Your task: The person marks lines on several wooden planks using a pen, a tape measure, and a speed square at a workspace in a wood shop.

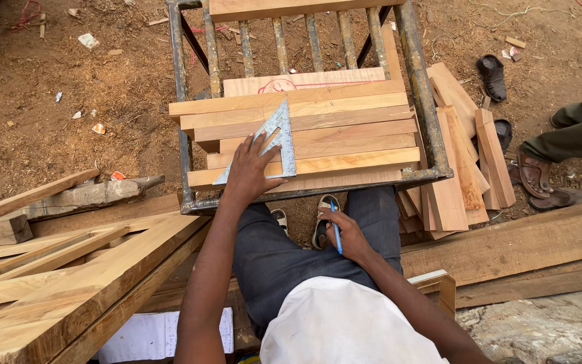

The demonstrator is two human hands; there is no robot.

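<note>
My left hand (249, 172) lies flat on a metal triangular square (274, 138), pressing it onto a row of light wooden planks (345, 131). The planks rest side by side across a rusty metal frame (420, 101). My right hand (346, 234) rests over my knee, fingers closed around a blue pen (335, 228) that points up toward the frame. My sandalled feet (322, 219) show under the frame's near bar.
Thick timber beams (69, 296) lie at the left, long boards (527, 246) at the right. A stack of short planks (463, 162) leans beside the frame. Another person's leg and sandal (547, 172) are at far right. Paper sheets (146, 335) lie by my left side. Sawdust covers the ground.
</note>
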